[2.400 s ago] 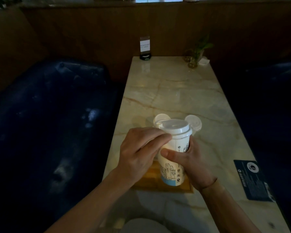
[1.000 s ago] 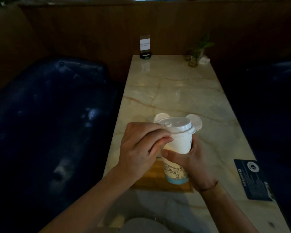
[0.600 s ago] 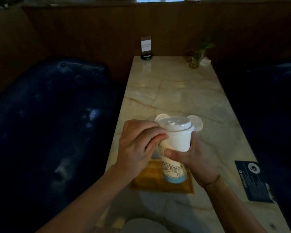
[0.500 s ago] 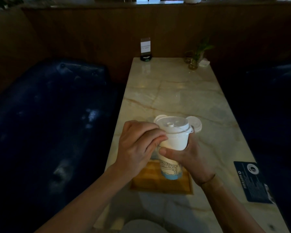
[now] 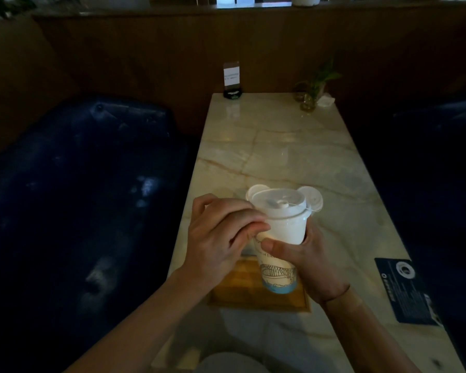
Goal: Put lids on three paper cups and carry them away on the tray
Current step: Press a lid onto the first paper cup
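Right hand: the right hand (image 5: 304,261) is wrapped around the middle of the tall white paper cup with a blue base and line drawing (image 5: 279,254), thumb laid across its front; the cup is gripped firmly.
Left hand: the left hand (image 5: 221,235) is held at the cup's upper left side, fingers curled, with the fingertips (image 5: 261,226) pressed against the edge of the white plastic lid (image 5: 277,203).
Held cup: it is kept nearly upright, its blue base seen over the wooden tray; whether the base touches the tray cannot be told.
Lid: the lid is seated on the cup's mouth; whether it is fully snapped down all round cannot be told.
Tray: the square wooden tray (image 5: 242,289) is laid on the pale marble counter (image 5: 280,152), near its front edge, directly beneath the held cup.
Other cups: two more white lidded tops (image 5: 256,190) (image 5: 314,196) are seen just behind the held cup, one to each side; their bodies are hidden.
Counter, right: a dark blue printed card (image 5: 404,289) is laid flat near the right edge.
Counter, far end: a small sign in a black stand (image 5: 232,80) and a small green plant in a glass vase (image 5: 311,92) are placed by the wooden wall.
Seating: a dark blue padded bench (image 5: 73,189) is set along the counter's left side.
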